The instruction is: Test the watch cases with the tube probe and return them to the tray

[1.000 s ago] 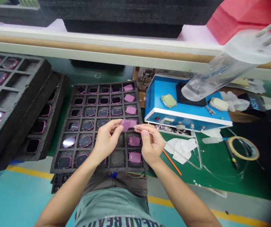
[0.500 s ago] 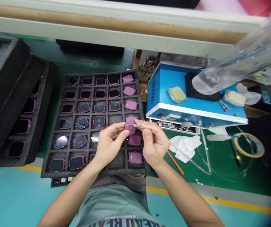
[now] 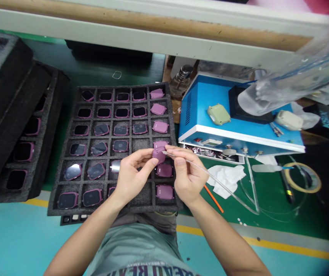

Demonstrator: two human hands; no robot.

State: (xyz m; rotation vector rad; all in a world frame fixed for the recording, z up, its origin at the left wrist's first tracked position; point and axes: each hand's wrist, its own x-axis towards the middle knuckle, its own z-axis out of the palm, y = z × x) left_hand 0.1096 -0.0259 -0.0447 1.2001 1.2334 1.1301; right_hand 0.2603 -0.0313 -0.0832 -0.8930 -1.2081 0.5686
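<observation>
Head view: looking down over a workbench, past a grey T-shirt (image 3: 132, 245) and the forearms, toward both hands above a foam tray.

Left hand (image 3: 134, 174): curling mostly closed, pinching a pink smartwatch case (image 3: 158, 155) between thumb and fingertips.

Right hand (image 3: 186, 172): closing in a pinch around a thin clear tube (image 3: 224, 188), with fingertips (image 3: 171, 148) touching the case's upper edge and the tube's pointed tip lying against it.

Watch case: hanging just above the tray's right-hand column, tilted, touching another pink case (image 3: 160, 145) lying in the cell behind it.

Tray: holding rows of dark-screened cases, with pink ones filling the right-hand column; grey-black foam tray (image 3: 124, 87) lying directly below the hands.

Left side: showing stacked foam trays (image 3: 6, 115) with more cases.

Right side: showing a blue bench machine (image 3: 201, 99) carrying a pale green case (image 3: 218, 114) and a cream case (image 3: 288, 120), plus a white cloth (image 3: 226, 180) lying on a green bench mat (image 3: 268, 207).
</observation>
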